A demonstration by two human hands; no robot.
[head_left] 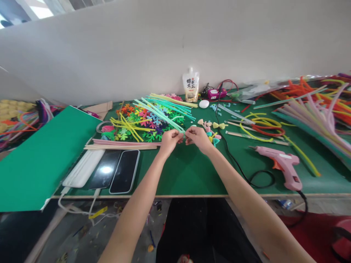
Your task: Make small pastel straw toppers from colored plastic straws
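My left hand [172, 141] and my right hand [200, 138] meet over the middle of the green table, fingertips pinched close together. Between them shows a small mint-green pipe cleaner piece [184, 133], gripped from both sides; its exact shape is mostly hidden by the fingers. Just behind lie long mint-green pipe cleaners [161, 113] on a pile of colourful snowflake-shaped pieces [157, 120]. Small pastel bows [219, 125] and other little pipe cleaner shapes rest beside my right hand. Pink and cream pipe cleaners [123, 144] lie to the left of my left hand.
A pink glue gun [282, 160] lies at the right, its cord over the edge. A black cable [233, 157] curls nearby. Two phones [124, 171] and a white power bank [85, 168] sit left, beside a green board [46, 160]. A drink pouch [191, 86] stands behind.
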